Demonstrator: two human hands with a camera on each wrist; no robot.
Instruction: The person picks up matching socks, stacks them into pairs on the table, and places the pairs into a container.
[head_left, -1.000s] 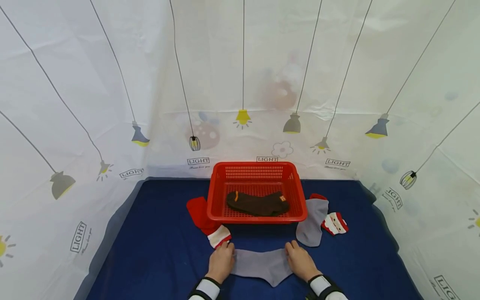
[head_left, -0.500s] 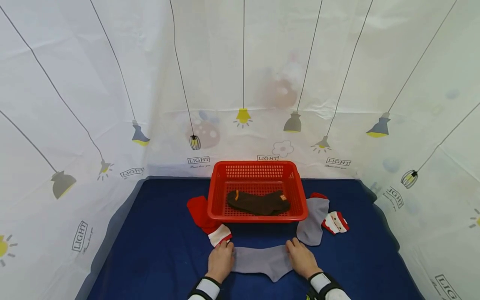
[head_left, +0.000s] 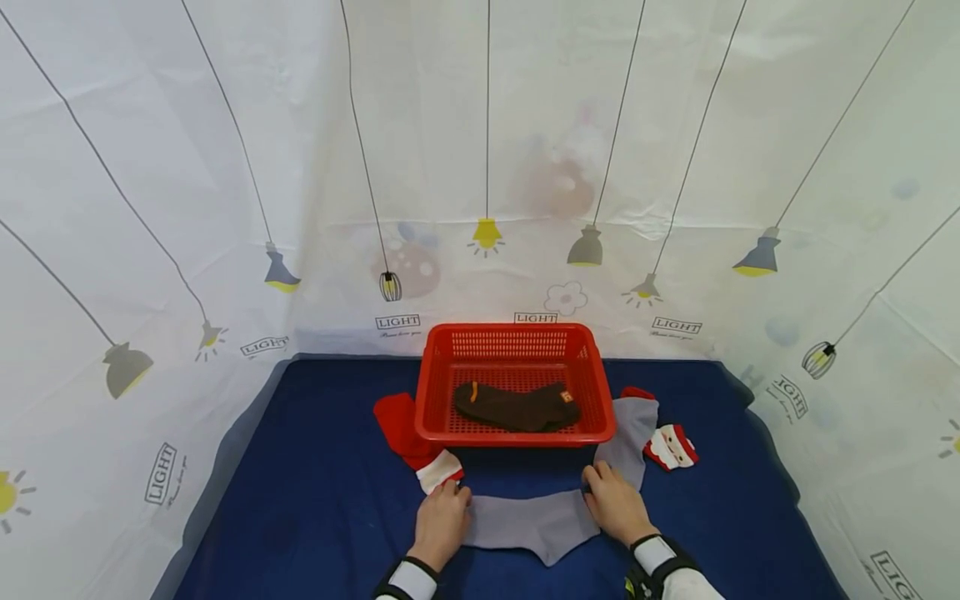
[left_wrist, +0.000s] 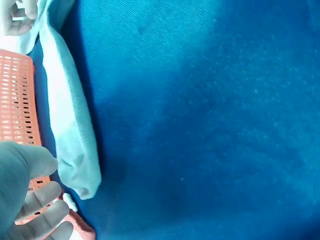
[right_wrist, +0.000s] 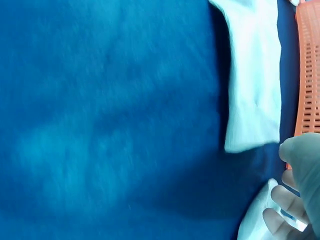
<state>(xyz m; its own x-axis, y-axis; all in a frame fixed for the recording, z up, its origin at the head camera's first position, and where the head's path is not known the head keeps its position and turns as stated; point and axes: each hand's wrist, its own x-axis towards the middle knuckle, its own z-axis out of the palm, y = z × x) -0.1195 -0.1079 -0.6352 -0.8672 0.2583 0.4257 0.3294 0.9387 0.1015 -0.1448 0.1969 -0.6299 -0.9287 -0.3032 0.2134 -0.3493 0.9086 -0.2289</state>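
A grey sock lies flat on the dark blue cloth in front of the basket, its heel bend towards the person. My left hand is at its left end; in the left wrist view the fingertips are beside the sock's edge, with no fabric visibly between them. My right hand is at the other end, its fingers loosely bent and apart; the right wrist view shows the thumb close to the sock's corner. Behind that hand lies a second grey sock, partly covered by it.
A red plastic basket stands behind the sock, with dark brown socks inside. A red and white sock lies at its left. A Santa-face sock lies at its right, partly under the second grey sock. White printed sheeting encloses the table.
The sock first shifts slightly away from the person. My right hand then moves right and a little forward, over part of the second grey sock. The left hand stays nearly in place.
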